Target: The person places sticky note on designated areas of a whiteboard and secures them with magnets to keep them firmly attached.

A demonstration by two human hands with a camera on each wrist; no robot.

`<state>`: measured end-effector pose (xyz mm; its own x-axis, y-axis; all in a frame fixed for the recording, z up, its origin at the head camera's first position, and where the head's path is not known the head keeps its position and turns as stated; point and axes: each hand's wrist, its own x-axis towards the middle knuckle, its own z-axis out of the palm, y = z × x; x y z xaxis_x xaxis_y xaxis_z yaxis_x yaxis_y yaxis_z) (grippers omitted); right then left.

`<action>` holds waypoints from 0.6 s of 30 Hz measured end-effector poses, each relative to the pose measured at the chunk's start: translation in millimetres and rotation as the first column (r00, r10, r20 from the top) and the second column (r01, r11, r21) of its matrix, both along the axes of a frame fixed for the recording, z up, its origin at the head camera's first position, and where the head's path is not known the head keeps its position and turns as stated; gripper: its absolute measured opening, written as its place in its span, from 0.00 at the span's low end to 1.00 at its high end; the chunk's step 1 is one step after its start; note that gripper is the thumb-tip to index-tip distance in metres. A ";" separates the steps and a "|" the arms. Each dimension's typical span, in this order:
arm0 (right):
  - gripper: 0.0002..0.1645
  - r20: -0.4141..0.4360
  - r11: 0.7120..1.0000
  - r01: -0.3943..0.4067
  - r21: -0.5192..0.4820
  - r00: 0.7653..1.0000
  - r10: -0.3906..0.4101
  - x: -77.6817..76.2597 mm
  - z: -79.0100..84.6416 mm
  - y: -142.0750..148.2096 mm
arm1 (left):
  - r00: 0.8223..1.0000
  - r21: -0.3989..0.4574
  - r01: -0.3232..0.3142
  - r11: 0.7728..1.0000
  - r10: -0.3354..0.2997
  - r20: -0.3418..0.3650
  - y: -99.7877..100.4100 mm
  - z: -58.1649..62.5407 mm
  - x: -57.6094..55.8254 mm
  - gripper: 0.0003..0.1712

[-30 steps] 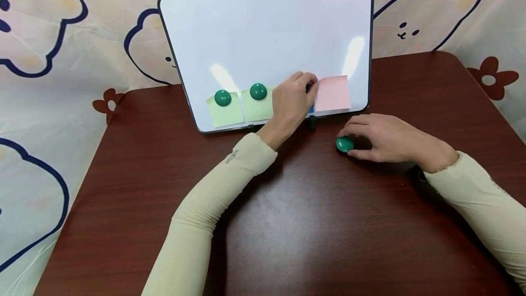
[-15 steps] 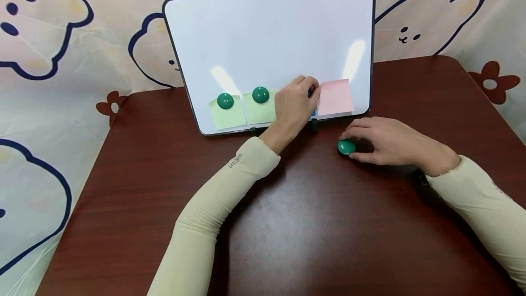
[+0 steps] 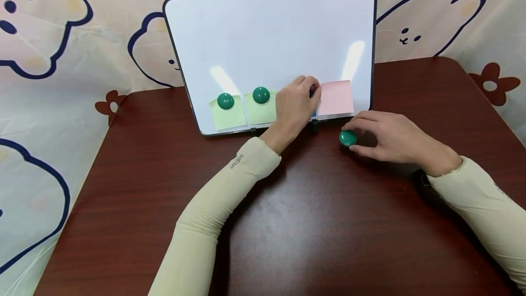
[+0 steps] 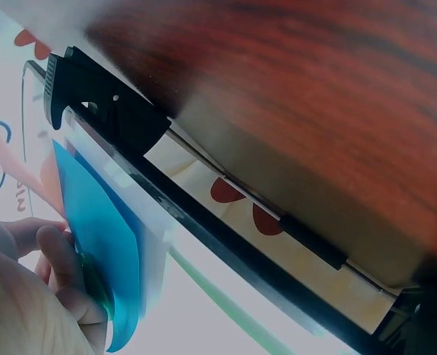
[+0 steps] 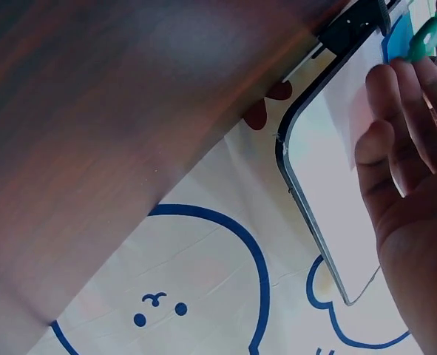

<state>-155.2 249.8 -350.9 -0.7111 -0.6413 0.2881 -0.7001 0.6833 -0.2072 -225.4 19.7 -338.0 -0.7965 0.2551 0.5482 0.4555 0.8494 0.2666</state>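
At the bottom edge of a whiteboard (image 3: 267,35), my left hand (image 3: 293,106) pinches the left edge of a pink sticky note (image 3: 339,99). The left wrist view shows a blue sticky note (image 4: 103,229) beside those fingers, with a green magnet (image 4: 94,288) partly hidden by them. My right hand (image 3: 394,136) holds another round green magnet (image 3: 348,138) between thumb and fingers, below and right of the pink note. Farther left on the board, a green sticky note (image 3: 230,118) and a second green sticky note (image 3: 260,113) each carry a green magnet.
The whiteboard leans back on a dark brown table (image 3: 312,223). Black clips (image 4: 118,103) and a thin metal rod (image 4: 259,198) support its lower edge. A cartoon-printed cloth (image 3: 427,17) hangs behind.
My right hand has lifted slightly toward the board with the green magnet still in its fingers. My left hand stays at the pink note; the head view shifted a little.
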 end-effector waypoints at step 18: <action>0.31 -0.161 0.974 0.004 -0.225 0.986 -0.041 -3.6 3.0 0.4 | 1.000 0.021 0.006 1.000 -0.005 -0.021 1.7 -3.4 -2.1 0.09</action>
<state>-158.8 250.2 -347.9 -0.6560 -0.5319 0.5355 -0.7220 0.6489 -0.2399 -227.5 21.4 -341.5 -0.7836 0.2474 0.5699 0.4656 0.8411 0.2751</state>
